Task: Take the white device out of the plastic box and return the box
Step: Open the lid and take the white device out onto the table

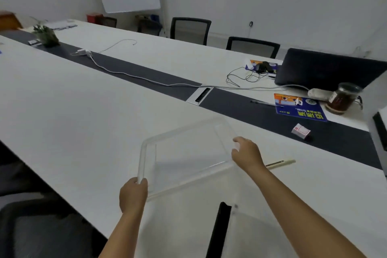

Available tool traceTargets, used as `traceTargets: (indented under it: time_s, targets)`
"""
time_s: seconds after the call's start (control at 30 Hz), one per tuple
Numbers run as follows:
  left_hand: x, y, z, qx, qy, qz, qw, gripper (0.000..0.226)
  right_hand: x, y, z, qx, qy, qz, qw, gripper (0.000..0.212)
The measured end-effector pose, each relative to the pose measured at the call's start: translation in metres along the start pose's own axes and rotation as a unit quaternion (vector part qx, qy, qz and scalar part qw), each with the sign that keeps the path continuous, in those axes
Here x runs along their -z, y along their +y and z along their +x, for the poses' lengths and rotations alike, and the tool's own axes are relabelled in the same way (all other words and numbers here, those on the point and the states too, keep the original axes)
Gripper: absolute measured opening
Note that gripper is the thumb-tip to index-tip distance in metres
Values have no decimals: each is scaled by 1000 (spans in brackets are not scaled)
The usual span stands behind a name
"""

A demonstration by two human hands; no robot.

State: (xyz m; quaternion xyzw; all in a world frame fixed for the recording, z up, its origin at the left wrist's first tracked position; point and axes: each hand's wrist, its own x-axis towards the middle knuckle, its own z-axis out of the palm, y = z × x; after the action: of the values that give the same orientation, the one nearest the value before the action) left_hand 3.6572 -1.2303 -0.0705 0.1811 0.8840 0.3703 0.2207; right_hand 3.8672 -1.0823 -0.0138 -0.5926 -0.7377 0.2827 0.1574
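Observation:
A clear plastic box [144,153], shallow and rectangular, is held tilted just above the white table [73,100]. Nothing shows inside it. My left hand [134,194] grips its near left corner. My right hand [247,153] holds its right rim, fingers curled over the edge. Below the box, towards me, lies a second translucent plastic piece [261,226] with a dark bar [219,228] at its left side. I see no white device.
A pale pair of sticks [280,162] lies just right of my right hand. Further right are a small red-and-white packet [301,131], a blue leaflet [299,109], a glass jar [343,98] and a dark laptop [326,69]. A white cable [125,73] runs along the table's dark strip.

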Motion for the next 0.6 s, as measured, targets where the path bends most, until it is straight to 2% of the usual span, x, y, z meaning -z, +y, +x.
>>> traceTargets:
  time_s: [0.17, 0.3, 0.4, 0.47, 0.6]
  targets:
    - [-13, -24, 58, 54, -30, 46, 997, 25, -70, -18, 46, -66, -74, -88, 991, 40]
    - [-31, -26, 70, 72, -80, 143, 984, 44, -97, -15, 57, -110, -140, -118, 977, 43]
    - [-35, -24, 67, 51, -110, 182, 976, 57, -101, -10, 57, -111, -181, -104, 972, 50]
    - [-37, -22, 61, 18, -114, 183, 976, 62, -93, -13, 51, -105, -158, -106, 976, 47]
    - [-44, -1, 23, -128, -147, 121, 973, 51, -45, -8, 12, -50, -15, -105, 993, 41]
